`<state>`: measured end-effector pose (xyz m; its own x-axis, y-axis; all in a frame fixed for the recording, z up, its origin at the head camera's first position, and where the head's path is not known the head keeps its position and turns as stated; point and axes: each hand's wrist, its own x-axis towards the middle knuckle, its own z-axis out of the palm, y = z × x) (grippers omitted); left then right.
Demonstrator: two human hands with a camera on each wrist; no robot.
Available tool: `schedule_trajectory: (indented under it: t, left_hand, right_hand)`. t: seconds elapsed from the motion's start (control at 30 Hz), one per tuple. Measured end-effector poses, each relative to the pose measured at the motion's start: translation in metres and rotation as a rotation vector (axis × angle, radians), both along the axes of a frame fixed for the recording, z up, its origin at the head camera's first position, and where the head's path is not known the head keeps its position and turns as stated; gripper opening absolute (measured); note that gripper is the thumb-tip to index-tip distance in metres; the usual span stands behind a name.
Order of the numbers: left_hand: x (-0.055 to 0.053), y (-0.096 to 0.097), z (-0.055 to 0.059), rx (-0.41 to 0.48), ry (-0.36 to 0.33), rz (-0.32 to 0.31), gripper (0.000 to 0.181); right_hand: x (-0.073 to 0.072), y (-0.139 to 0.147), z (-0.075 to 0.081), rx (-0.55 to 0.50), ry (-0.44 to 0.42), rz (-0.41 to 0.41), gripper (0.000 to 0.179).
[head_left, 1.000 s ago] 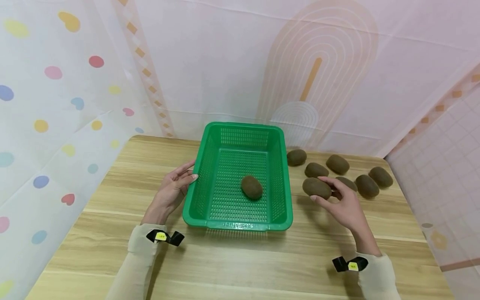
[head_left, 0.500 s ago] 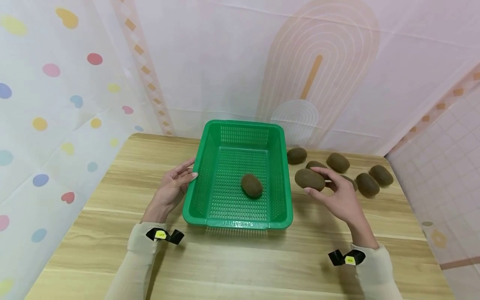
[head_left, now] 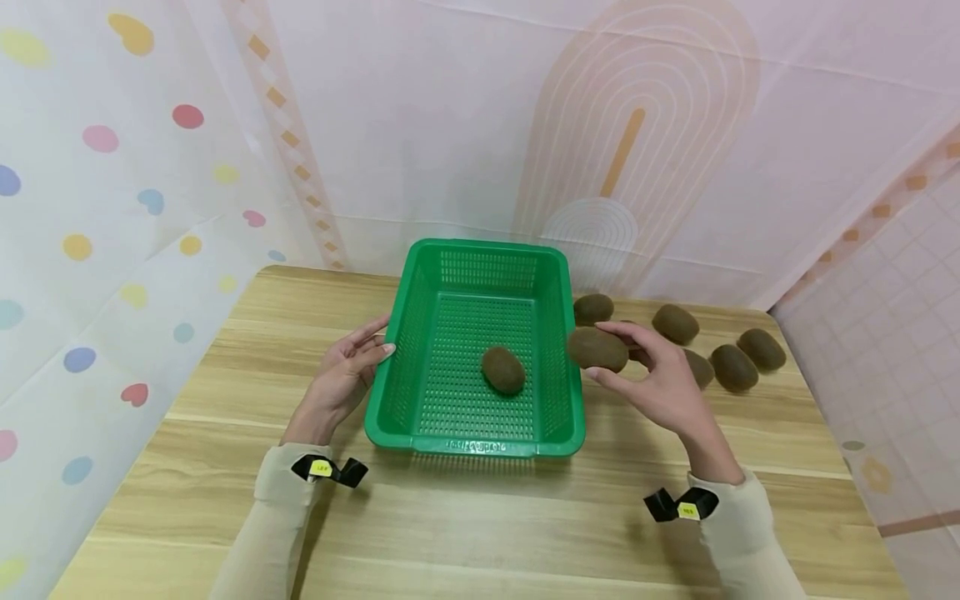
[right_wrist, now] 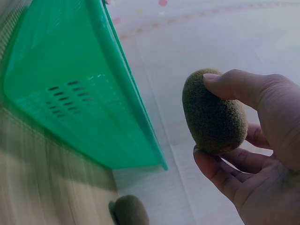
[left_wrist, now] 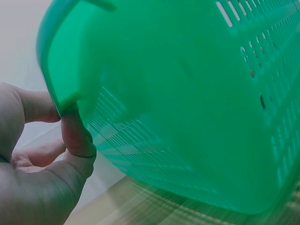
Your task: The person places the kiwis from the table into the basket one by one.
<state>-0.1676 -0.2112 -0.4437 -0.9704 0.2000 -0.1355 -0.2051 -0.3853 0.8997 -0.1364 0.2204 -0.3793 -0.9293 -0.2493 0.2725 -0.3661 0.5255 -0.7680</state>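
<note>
A green plastic basket (head_left: 476,448) with slotted walls stands mid-table, one kiwi (head_left: 503,371) lying on its floor. My left hand (head_left: 342,379) pinches the basket's left rim; in the left wrist view the thumb and a curled finger (left_wrist: 77,133) close on that edge. Between thumb and fingertips my right hand (head_left: 663,379) holds a second kiwi (head_left: 597,349), which overlaps the basket's right rim in the head view. From the right wrist, this fuzzy brown kiwi (right_wrist: 213,112) shows up off the table, level with the upper part of the basket wall (right_wrist: 79,93).
Several more kiwis lie at the back right of the wooden table (head_left: 480,533), among them one kiwi (head_left: 593,309) beside the basket and another kiwi (head_left: 734,368) farther right. A patterned cloth backdrop (head_left: 420,125) rises right behind the table.
My right hand has carried its kiwi leftward and a little up, from beside the other kiwis to the basket's right rim. My left hand keeps its hold on the basket.
</note>
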Motion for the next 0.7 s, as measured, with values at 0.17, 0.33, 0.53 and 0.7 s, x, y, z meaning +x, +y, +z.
schedule_trajectory:
  t: [0.17,0.33,0.53,0.7]
  left_hand:
    - [0.000,0.000,0.000,0.004,-0.002,0.001,0.071]
    - [0.000,-0.001,0.000,0.008,-0.008,-0.003,0.071]
    - [0.000,-0.001,0.000,0.004,-0.003,-0.010,0.072]
    - [0.000,-0.001,-0.001,0.006,-0.006,-0.009,0.072]
  right_hand:
    - [-0.002,-0.009,0.003,-0.018,0.023,0.057,0.054]
    - [-0.002,-0.020,0.004,0.016,0.050,0.106,0.053]
    - [0.000,-0.034,0.004,0.037,0.057,0.163,0.053]
    - [0.002,-0.042,0.002,0.057,0.035,0.196,0.053]
